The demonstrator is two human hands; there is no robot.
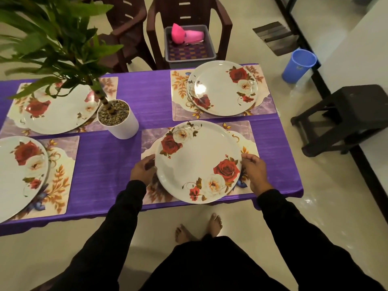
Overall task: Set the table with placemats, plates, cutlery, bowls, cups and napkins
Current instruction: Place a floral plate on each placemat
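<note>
Between the left hand (143, 170) and the right hand (255, 172), both curled around its opposite rims, sits a white plate (198, 161) printed with red and cream roses, on the placemat (241, 128) beneath them.

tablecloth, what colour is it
Purple, with faint streaks, seen in the head view: the tablecloth under the floral placemats.
</note>
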